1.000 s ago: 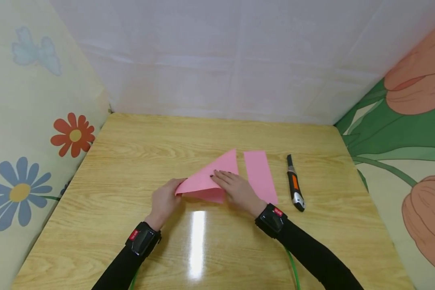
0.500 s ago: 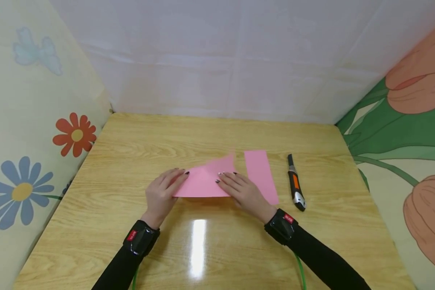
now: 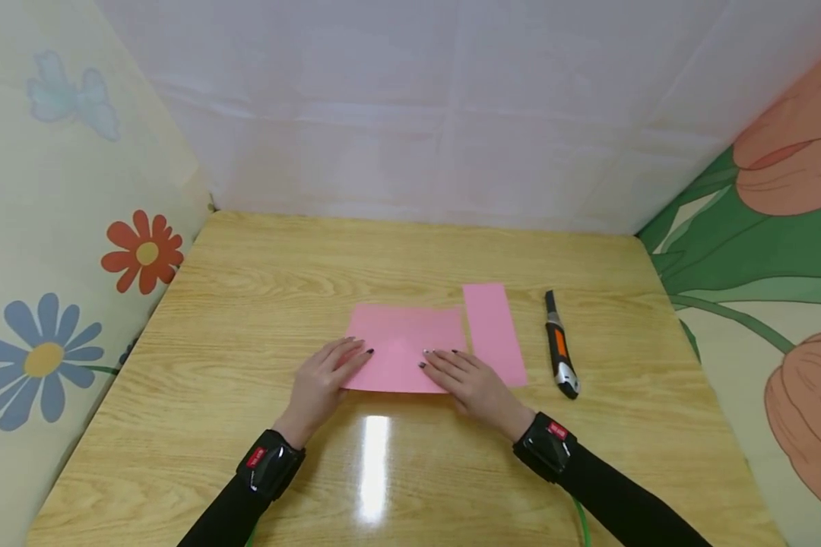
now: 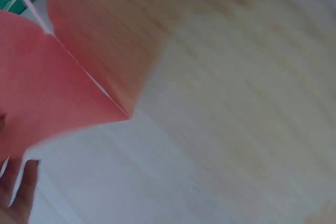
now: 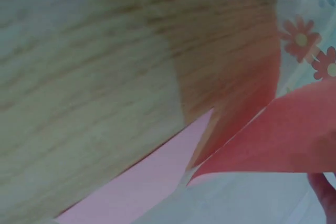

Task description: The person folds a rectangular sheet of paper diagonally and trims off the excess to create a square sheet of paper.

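Observation:
A sheet of pink paper (image 3: pixel 409 334) lies near the middle of the wooden table in the head view. My left hand (image 3: pixel 318 387) is at its near left corner, thumb and fingers showing on top. On the near right part of the sheet my right hand (image 3: pixel 475 384) rests with fairly straight fingers. Both wrist views show the sheet from low down: the paper (image 4: pixel 63 87) bows in the left one, and the paper (image 5: pixel 273 135) in the right one has darker finger shadows showing through. Only a few fingertips appear there. Whatever lies beneath the sheet in the head view is hidden.
A narrow pink paper strip (image 3: pixel 494 334) lies just right of the sheet. Farther right is a black and orange utility knife (image 3: pixel 561 346), its tip pointing away from me. A white cloth (image 3: pixel 410 114) hangs behind the table (image 3: pixel 246 304), with patterned walls at both sides.
The sheet was bent up into a slanted, triangular shape and now looks like a flatter rectangle. Both hands have shifted along with it, the right one slightly toward me and right. Strip and knife stay put.

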Demonstrator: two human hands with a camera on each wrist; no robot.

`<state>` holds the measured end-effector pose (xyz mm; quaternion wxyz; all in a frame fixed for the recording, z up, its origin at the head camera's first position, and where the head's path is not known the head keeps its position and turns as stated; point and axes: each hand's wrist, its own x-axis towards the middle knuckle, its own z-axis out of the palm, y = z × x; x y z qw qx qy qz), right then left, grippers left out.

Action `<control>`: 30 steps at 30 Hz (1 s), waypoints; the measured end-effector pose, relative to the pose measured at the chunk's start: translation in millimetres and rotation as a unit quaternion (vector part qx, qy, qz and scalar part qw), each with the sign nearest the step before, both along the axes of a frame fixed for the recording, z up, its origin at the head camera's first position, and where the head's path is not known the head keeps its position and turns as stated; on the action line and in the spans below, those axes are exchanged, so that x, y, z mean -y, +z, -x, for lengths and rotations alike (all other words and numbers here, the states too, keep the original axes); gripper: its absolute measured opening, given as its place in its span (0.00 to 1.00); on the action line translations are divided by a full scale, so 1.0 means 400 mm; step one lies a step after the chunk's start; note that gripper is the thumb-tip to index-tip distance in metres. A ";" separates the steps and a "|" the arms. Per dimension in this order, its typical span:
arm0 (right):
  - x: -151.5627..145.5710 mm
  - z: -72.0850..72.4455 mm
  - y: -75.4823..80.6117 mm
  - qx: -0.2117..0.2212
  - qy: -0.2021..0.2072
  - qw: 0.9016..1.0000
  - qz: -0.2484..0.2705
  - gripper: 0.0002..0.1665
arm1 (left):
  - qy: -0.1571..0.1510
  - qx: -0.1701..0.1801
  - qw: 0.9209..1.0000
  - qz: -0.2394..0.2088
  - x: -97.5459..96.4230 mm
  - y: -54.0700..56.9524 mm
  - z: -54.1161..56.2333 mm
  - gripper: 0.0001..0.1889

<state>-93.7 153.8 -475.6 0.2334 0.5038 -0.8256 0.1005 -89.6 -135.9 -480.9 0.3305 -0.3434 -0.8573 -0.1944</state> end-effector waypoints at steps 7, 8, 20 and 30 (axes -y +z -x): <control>-0.003 -0.007 -0.005 0.104 -0.035 0.984 -0.140 0.27 | 0.024 0.152 0.982 0.105 0.009 -0.009 -0.013 0.31; -0.002 -0.006 -0.005 0.114 -0.042 0.980 -0.158 0.27 | 0.024 0.173 0.977 0.121 0.011 -0.009 -0.014 0.30; -0.009 0.011 -0.023 0.203 -0.063 0.962 -0.171 0.25 | 0.016 0.374 0.916 0.144 0.046 -0.013 -0.011 0.31; -0.004 0.031 -0.029 0.239 -0.058 0.953 -0.177 0.26 | 0.053 0.375 0.907 0.185 0.066 -0.033 0.007 0.32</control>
